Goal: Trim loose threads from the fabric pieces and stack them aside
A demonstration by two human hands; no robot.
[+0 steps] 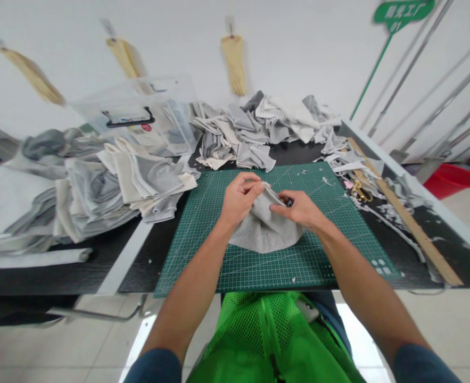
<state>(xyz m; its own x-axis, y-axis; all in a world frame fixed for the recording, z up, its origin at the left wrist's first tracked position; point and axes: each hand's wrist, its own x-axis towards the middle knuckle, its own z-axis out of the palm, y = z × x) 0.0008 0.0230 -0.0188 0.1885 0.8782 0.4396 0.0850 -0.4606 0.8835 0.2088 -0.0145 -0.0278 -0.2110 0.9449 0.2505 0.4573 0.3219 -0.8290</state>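
A grey piece of fabric (264, 231) rests on the green cutting mat (203, 255) in front of me. My left hand (238, 199) pinches its raised upper edge, fingers closed on the cloth. My right hand (298, 208) is closed on the same edge from the right. A small dark object shows between its fingers, too small to name. Both hands sit close together over the middle of the mat.
Stacks of grey and cream fabric pieces (110, 186) lie at the left, another heap (258, 127) at the back. A clear plastic box (139, 114) stands behind them. Gold scissors (360, 190) and a long wooden ruler (406, 213) lie at the right among scraps. A red bucket (450, 178) stands on the floor.
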